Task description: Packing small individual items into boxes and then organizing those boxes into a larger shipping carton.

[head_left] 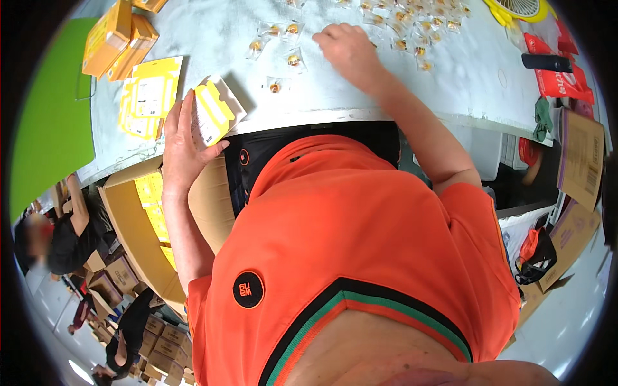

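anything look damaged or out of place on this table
Nothing looks clearly damaged. Mildly odd, perhaps: one small clear-wrapped packet with an orange-yellow centre lies alone toward the near edge of the pale blue-white table, apart from the loose scatter of similar packets farther back.

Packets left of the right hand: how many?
6 packets: one at the picture's top, two side by side below it, then one left, one right, one lowest. The right hand may hide more.
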A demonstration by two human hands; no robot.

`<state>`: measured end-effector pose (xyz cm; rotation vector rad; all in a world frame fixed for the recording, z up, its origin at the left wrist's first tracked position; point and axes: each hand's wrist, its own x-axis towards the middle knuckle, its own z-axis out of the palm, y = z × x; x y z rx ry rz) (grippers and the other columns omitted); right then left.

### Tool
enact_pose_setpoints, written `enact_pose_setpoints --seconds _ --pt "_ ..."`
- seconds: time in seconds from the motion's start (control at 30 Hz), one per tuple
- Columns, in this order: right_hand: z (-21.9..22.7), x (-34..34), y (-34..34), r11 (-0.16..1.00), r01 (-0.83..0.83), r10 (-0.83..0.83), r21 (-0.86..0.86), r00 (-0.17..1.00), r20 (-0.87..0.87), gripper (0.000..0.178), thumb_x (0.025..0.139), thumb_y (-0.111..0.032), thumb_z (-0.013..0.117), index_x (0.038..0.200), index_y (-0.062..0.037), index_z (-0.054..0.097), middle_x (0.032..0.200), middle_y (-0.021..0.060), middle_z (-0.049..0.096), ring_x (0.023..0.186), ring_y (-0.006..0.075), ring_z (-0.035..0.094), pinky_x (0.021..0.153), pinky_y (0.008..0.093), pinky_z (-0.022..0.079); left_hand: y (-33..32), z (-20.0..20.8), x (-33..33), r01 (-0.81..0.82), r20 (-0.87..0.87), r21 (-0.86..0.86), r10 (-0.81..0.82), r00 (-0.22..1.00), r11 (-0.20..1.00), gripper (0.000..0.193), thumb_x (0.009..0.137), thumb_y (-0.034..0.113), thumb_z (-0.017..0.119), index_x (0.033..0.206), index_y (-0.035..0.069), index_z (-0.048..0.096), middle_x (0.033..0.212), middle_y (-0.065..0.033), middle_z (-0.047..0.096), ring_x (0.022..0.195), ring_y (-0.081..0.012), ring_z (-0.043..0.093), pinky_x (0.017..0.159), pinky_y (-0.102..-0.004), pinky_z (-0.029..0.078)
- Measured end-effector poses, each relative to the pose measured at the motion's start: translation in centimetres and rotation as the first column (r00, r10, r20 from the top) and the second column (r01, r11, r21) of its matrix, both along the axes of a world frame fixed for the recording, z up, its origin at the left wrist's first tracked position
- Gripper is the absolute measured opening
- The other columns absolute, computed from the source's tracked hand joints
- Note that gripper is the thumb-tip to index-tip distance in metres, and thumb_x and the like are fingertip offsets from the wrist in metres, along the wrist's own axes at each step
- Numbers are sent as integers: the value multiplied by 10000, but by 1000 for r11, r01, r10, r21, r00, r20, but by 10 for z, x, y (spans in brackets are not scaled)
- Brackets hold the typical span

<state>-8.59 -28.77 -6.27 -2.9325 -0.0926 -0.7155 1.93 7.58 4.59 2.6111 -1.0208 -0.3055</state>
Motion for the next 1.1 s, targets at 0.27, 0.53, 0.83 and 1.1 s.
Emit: enact_pose_setpoints --seconds 0.27,0.53,0.83,1.1 --pt "-1 18 27 871 -36 -30 490 992 126 232 899 -83 707 1131 -73 717 1112 83 692 1060 308 658 905 407 543 4 2 -1 -21 -7 -7 21 1000 1000 1167 612 160 970 1594 145 340 1531 -210 419 1395 -387 441 1172 -468 420" --pt "-4 54 12 909 -112 51 402 986 159 272 908 -66 688 1178 -84 709 1211 90 672 1127 304 632 947 405 537 6 -1 -1 -16 -5 -40 15 1000 999 1181 596 134 970 1595 157 342 1511 -210 431 1385 -389 447 1166 -474 421" --pt "-17 43 11 955 -110 69 274 986 154 295 882 -61 706 1177 -82 701 1196 73 684 1136 297 615 982 416 513 5 0 2 -7 -9 1 7 1000 1000 1168 619 165 970 1597 131 331 1526 -222 422 1399 -395 440 1173 -466 418" --pt "-11 14 11 942 -79 12 325 979 202 277 847 -57 719 1121 -42 682 1155 96 663 1112 305 609 979 418 502 2 -1 3 12 3 -4 -12 1000 1000 1171 610 160 972 1594 130 337 1506 -213 435 1387 -384 449 1162 -466 426"
